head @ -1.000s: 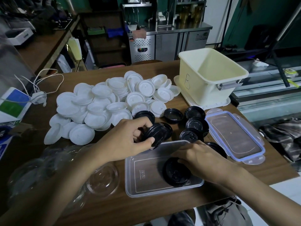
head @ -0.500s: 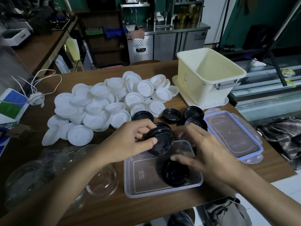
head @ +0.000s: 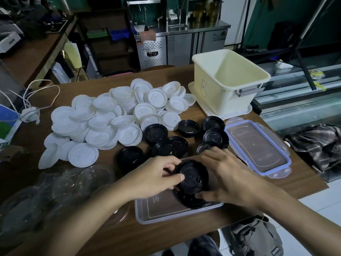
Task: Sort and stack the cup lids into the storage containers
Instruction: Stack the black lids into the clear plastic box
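Holding one black lid (head: 192, 177) just above the clear container (head: 166, 213) at the near edge of the table (head: 129, 235), with the left hand (head: 156, 177) pinching its rim between thumb and fingers and the right hand (head: 228, 179) cupped against its far side, fingertips curled down toward another black lid (head: 190, 200) already lying inside that container. Both hands closed on or against the held lid; hard to tell how firmly the right one grips. Likely in the middle of seating the held lid onto the one below to start a stack. To do it well: keep the held lid level, same face up as the one beneath, centre it over that lid, then press lightly round the rim so the two nest without tilting; steady the lower lid with the right fingertips so it does not slide on the smooth container floor. More loose black lids (head: 215, 137) lying just behind the container, the heap of white lids (head: 114, 119) farther behind and to its left, clear lids (head: 60, 193) directly left of it. Blue-rimmed container cover (head: 258, 146) to its right, cream tub (head: 228, 80) well behind that.
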